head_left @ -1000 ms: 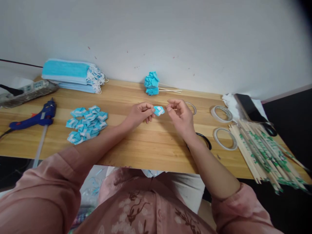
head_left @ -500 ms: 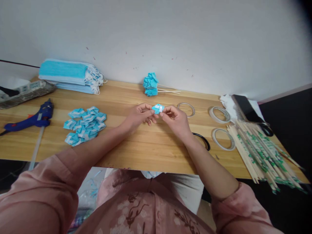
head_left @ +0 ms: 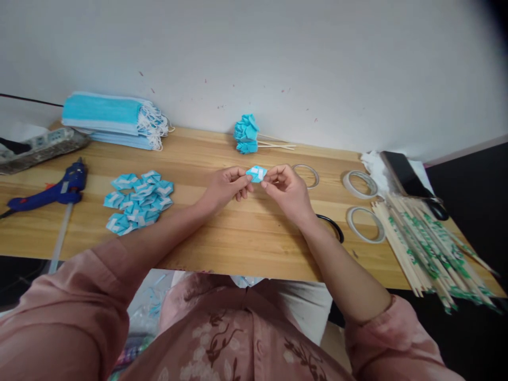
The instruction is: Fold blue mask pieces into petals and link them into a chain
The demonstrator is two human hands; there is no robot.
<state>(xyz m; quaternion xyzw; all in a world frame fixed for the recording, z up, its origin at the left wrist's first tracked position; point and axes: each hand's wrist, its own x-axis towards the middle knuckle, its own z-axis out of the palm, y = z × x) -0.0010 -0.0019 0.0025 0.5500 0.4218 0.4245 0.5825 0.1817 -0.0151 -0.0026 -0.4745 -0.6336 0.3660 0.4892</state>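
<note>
A small folded blue piece (head_left: 256, 173) with white strips of tape on it is held up over the middle of the table. My left hand (head_left: 227, 186) pinches its left end between thumb and fingers. At the right end, the thumb and fingertips of my right hand (head_left: 289, 191) close on its edge. Several similar folded blue pieces (head_left: 138, 201) lie heaped beyond my left forearm. Behind my hands rest blue folded flowers (head_left: 246, 134) on thin wooden sticks.
A stack of blue face masks (head_left: 105, 114) is at the back left, above a blue glue gun (head_left: 65, 188). Tape rolls (head_left: 360, 184), a black ring (head_left: 335, 227), wrapped chopsticks (head_left: 431, 248) and a phone (head_left: 405, 172) lie on the right. The wall bounds the table behind.
The folded piece has tilted slightly, and my right fingers have shifted a little toward its right tip. Both hands stay in nearly the same place. The view has moved slightly.
</note>
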